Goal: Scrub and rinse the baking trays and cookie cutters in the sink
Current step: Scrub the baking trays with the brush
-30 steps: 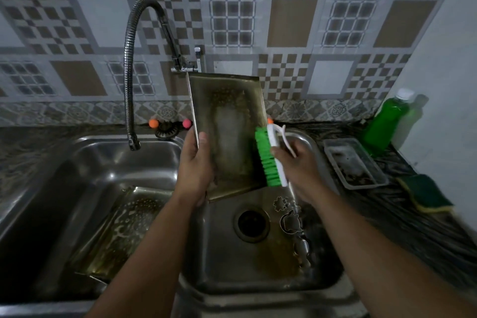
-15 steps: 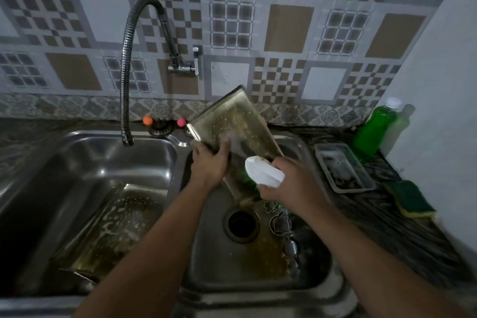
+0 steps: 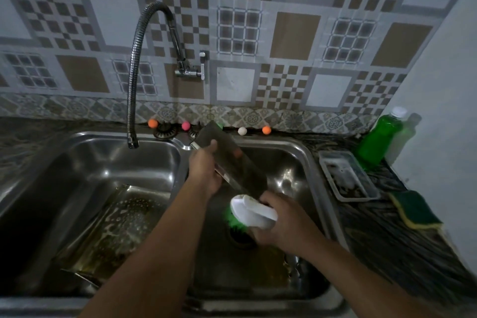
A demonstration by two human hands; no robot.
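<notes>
Over the right basin of the double sink, the left hand is wrapped around the upper edge of a dark baking tray, thumb on its near face, holding it tilted so that its far corner reaches up past the basin's back rim and its lower end slopes down toward the right hand; the right hand is closed about the white handle of a scrub brush, whose green bristles point down and left, just at the tray's lower end and above the drain; the blur there hides whether bristles and tray touch; both forearms come up from the bottom edge of the view. Under the right wrist, on the basin floor, some small metal shapes glint, too dim to tell apart; in the left basin a second baking tray leans against the floor and wall, its face flecked with suds; above that basin hangs the mouth of a flexible faucet, mounted on the tiled wall. On the desk to the right of the sink lie a shallow plastic dish, a green bottle with a white cap behind it, and a green and yellow sponge nearer the wall; small coloured balls line the sink's back ledge.
</notes>
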